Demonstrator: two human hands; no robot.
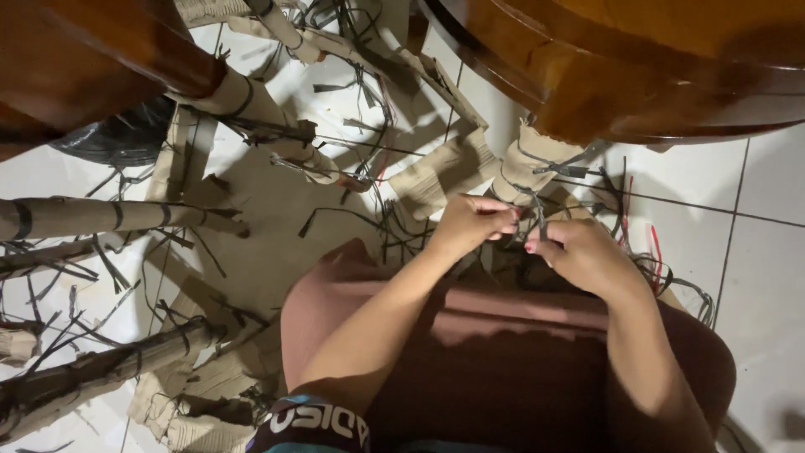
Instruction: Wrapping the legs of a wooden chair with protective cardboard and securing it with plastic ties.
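Head view: I am pinching a thin black strap [537, 220] between my left hand [471, 225] and right hand [583, 253] above my lap, beside one cardboard-wrapped leg [537, 164], other wrapped legs [101, 216] remaining bound on the floor [771, 268].

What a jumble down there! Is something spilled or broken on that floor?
Nothing looks spilled. The white tile floor is littered with cut black strips and torn brown cardboard wrapping peeled off wooden furniture legs. The left hand and right hand pinch one thin strip between them.
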